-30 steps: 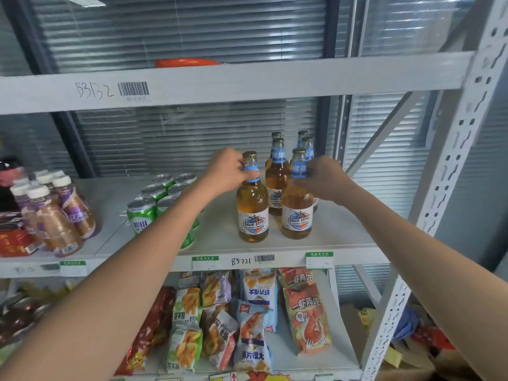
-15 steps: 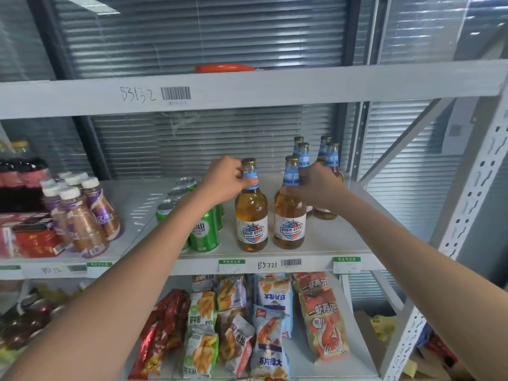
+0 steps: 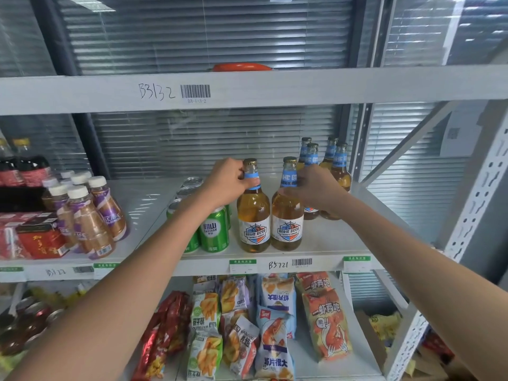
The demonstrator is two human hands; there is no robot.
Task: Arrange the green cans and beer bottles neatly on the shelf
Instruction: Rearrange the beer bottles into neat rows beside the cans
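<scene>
Two amber beer bottles with blue neck labels stand side by side at the front edge of the white middle shelf (image 3: 330,248). My left hand (image 3: 228,182) grips the neck of the left bottle (image 3: 253,215). My right hand (image 3: 313,191) grips the neck of the right bottle (image 3: 287,218). Several more beer bottles (image 3: 336,166) stand behind my right hand near the back right. Green cans (image 3: 214,229) stand in a row running back from the front edge, just left of the two held bottles, partly hidden by my left forearm.
Purple-labelled drink bottles with white caps (image 3: 88,213), dark cola bottles (image 3: 30,166) and a red box (image 3: 41,237) fill the shelf's left. Snack bags (image 3: 275,314) lie on the shelf below. A grey upright post (image 3: 478,204) stands at the right; the upper shelf beam (image 3: 302,86) runs overhead.
Both hands have pulled their two bottles forward and leftward to the shelf's front edge, next to the green cans. The other bottles stayed at the back right.
</scene>
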